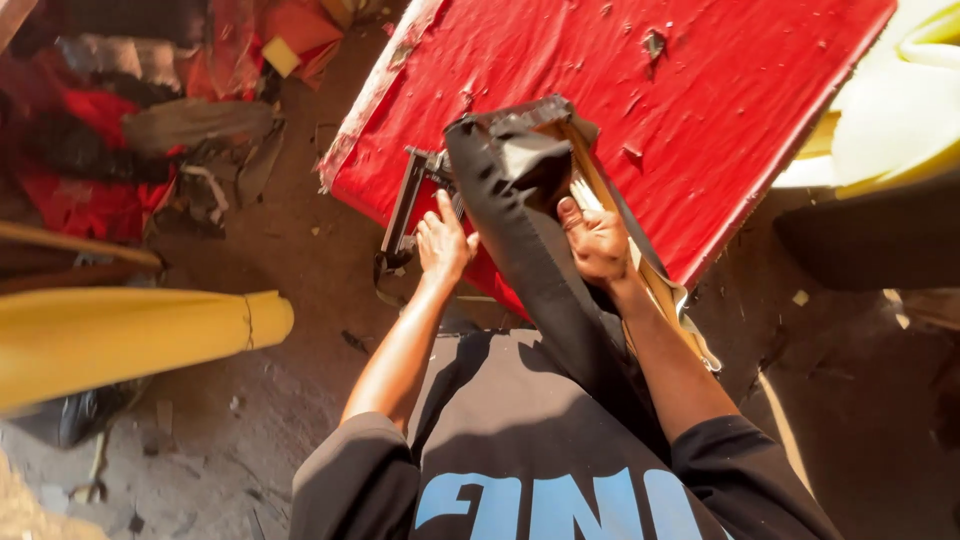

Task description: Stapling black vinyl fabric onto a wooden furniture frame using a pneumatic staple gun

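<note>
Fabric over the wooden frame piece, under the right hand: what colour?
Black fabric, clearest in the head view; the right hand presses on it.

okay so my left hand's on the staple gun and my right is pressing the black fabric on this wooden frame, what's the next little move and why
Probably bring the staple gun nose onto the black fabric beside your right hand. That hand already pins the fabric against the wooden frame, while your left hand holds the gun off to the left, apparently not yet on the fabric. Keep the fingertips out of the gun's line.

Staple gun (408, 205) left of fabric-wrapped frame (530, 230), both on board (700, 110); roll (130, 340) far left.
</note>
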